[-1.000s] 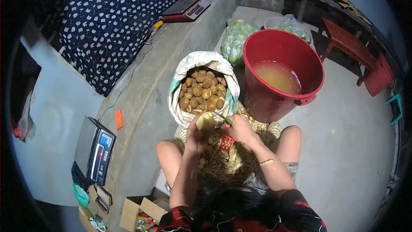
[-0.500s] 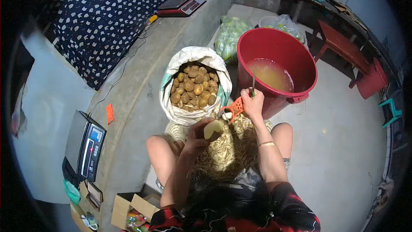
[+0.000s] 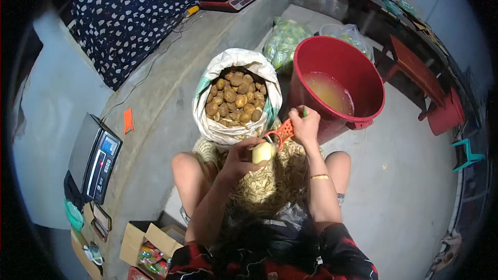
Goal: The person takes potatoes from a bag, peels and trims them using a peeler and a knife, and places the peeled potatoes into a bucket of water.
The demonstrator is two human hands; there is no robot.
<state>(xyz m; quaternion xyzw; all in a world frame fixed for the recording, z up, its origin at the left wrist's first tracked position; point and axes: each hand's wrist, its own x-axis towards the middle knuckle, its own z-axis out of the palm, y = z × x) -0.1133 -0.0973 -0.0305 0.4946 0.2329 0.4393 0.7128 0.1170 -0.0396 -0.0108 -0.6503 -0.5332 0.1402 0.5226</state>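
My left hand (image 3: 239, 159) is wrapped round a pale peeled potato (image 3: 263, 153). Just to its right, my right hand (image 3: 305, 124) grips an orange peeler (image 3: 282, 133), whose blade end is close to the potato's upper side. A green handle (image 3: 304, 113) also shows between the fingers of my right hand. Below both hands lies a heap of pale peelings (image 3: 259, 186) between my legs. Beyond my left hand stands an open white sack (image 3: 207, 129) of brown unpeeled potatoes (image 3: 241, 100).
A big red bucket (image 3: 340, 62) of cloudy water stands beyond my right hand. Behind it are bags of green vegetables (image 3: 288, 44). Scales (image 3: 101, 168) and a loose orange peeler (image 3: 128, 121) lie on the ledge at left, a cardboard box (image 3: 136, 243) below, a red stool (image 3: 415, 70) at right.
The orange peeler, earlier hanging below my right hand with the knife raised, has swung up and now meets the potato. My left hand has turned the potato. The view has shifted slightly.
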